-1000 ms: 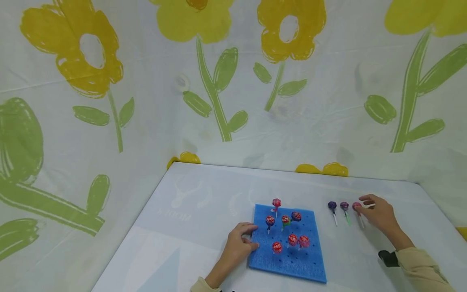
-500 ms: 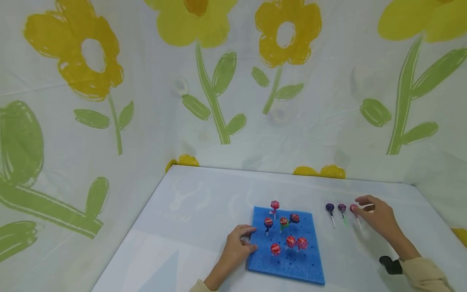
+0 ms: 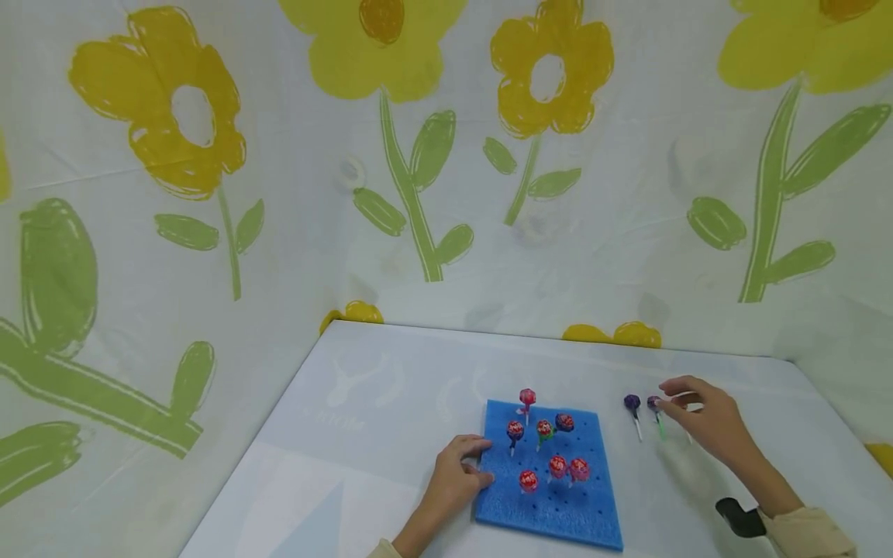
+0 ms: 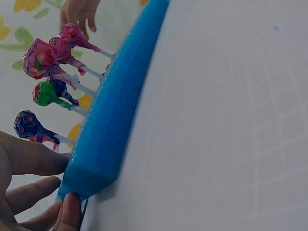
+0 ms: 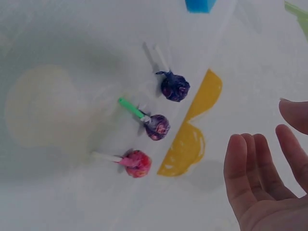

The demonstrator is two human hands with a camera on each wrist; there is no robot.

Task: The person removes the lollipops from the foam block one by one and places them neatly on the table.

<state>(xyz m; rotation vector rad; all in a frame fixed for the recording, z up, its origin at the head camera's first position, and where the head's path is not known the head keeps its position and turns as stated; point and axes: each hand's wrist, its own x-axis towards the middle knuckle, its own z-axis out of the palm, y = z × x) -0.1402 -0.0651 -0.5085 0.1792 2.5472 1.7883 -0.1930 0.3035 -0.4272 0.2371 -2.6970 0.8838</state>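
Observation:
A blue foam board [image 3: 551, 527] with holes lies on the table. Several wrapped lollipops [image 3: 528, 481] stand upright in it. My left hand [image 3: 452, 477] grips the board's left edge with bent fingers and thumb; its fingertips [image 4: 72, 207] meet the foam in the left wrist view. To the right lie a dark purple lollipop [image 5: 174, 87] with a white stick, a purple lollipop [image 5: 156, 126] with a green stick, and a pink lollipop [image 5: 138, 163]. My right hand [image 3: 711, 422] hovers over the latter two, holding nothing, and hides the pink head in the head view.
The white table [image 3: 377, 372] meets a cloth backdrop [image 3: 293, 194] printed with yellow flowers at the back and left. A black strap [image 3: 739, 518] sits at my right cuff.
My right hand has shifted left from beside the pink lollipop to the green-stick one. The left hand stays at the board's edge, and the lollipops lie where they were.

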